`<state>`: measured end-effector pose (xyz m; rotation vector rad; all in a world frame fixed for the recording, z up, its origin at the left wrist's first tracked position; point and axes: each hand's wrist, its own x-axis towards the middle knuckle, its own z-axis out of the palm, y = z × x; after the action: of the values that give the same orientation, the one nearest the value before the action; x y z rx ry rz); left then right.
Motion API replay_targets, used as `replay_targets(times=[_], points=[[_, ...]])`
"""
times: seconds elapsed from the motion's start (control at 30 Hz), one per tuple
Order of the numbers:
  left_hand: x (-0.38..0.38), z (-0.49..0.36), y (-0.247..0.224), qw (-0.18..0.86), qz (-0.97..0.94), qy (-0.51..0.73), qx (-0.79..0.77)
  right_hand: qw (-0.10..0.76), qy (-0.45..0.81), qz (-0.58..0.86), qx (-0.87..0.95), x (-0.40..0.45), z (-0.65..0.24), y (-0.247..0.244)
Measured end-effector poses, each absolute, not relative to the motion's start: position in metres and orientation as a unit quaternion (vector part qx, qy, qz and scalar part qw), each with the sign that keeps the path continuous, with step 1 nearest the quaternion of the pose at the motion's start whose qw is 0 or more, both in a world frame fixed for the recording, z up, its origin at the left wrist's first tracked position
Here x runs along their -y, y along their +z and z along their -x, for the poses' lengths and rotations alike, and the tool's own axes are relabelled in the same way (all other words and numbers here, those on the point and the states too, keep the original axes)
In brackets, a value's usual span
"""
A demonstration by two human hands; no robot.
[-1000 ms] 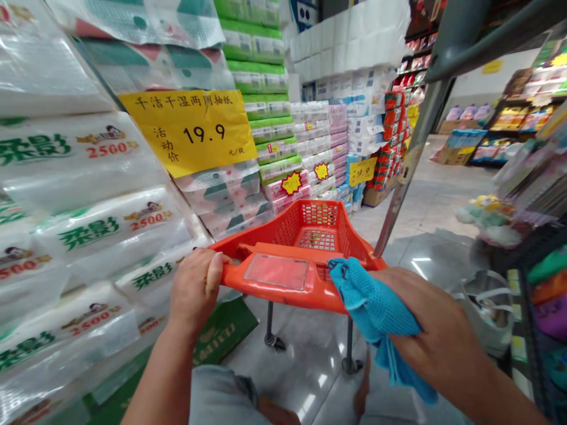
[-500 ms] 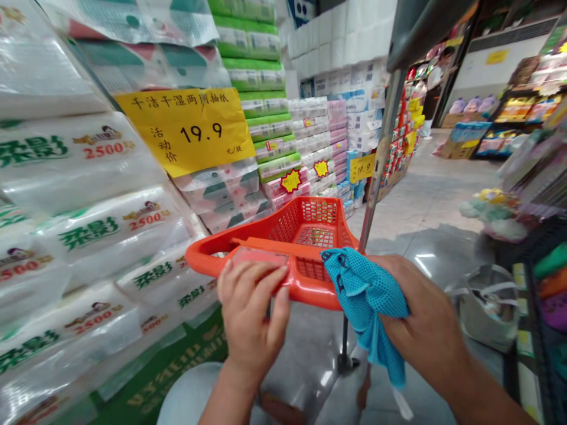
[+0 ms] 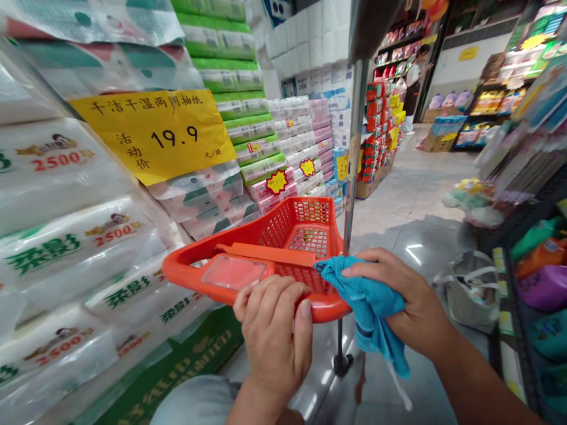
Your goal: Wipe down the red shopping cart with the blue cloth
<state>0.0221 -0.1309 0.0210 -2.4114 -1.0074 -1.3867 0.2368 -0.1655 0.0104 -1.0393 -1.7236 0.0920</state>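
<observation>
Both hands are on a red plastic shopping cart (image 3: 292, 227), which has a basket with holes in its sides. The left hand (image 3: 274, 336) is closed around the near bar of the cart, with its fingers curled over the top, just below a clear plastic pocket (image 3: 233, 273). The right hand (image 3: 398, 301) is closed too. It presses a blue mesh cloth (image 3: 370, 307) against the right corner of the cart, and the cloth hangs down below the hand. Both arms reach forward and down from the person, and the hands are near each other.

To the left of the cart are big stacks of tissue packs (image 3: 66, 171), with a yellow price sign (image 3: 150, 136) that says 19.9. To the right of the cart is a gray cloth bag (image 3: 469, 289). A metal pole (image 3: 354, 147) stands just past the cart. Far beyond the cart, another person (image 3: 414, 77) stands in the aisle.
</observation>
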Motion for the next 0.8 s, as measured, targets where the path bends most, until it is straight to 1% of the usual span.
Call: replay_targets(times=[0.13, 0.3, 0.43, 0.53, 0.7, 0.8], points=[[0.130, -0.009, 0.023, 0.082, 0.812, -0.464, 0.343, 0.585, 0.058, 0.428, 0.686, 0.163, -0.227, -0.002], [0.126, 0.016, 0.026, 0.058, 0.797, -0.489, 0.349, 0.605, 0.073, 0.385, 0.693, 0.158, -0.212, -0.030], [0.117, 0.042, 0.028, 0.027, 0.799, -0.496, 0.340, 0.638, 0.038, 0.448, 0.625, 0.122, -0.213, -0.050], [0.117, 0.057, 0.031, 0.005, 0.808, -0.492, 0.325, 0.618, 0.042, 0.477, 0.624, 0.110, -0.207, -0.045], [0.149, 0.052, 0.035, 0.029, 0.821, -0.447, 0.355, 0.542, 0.048, 0.412, 0.731, 0.123, -0.203, -0.029], [0.169, 0.041, 0.036, 0.042, 0.824, -0.442, 0.353, 0.521, 0.068, 0.454, 0.719, 0.120, -0.212, -0.034]])
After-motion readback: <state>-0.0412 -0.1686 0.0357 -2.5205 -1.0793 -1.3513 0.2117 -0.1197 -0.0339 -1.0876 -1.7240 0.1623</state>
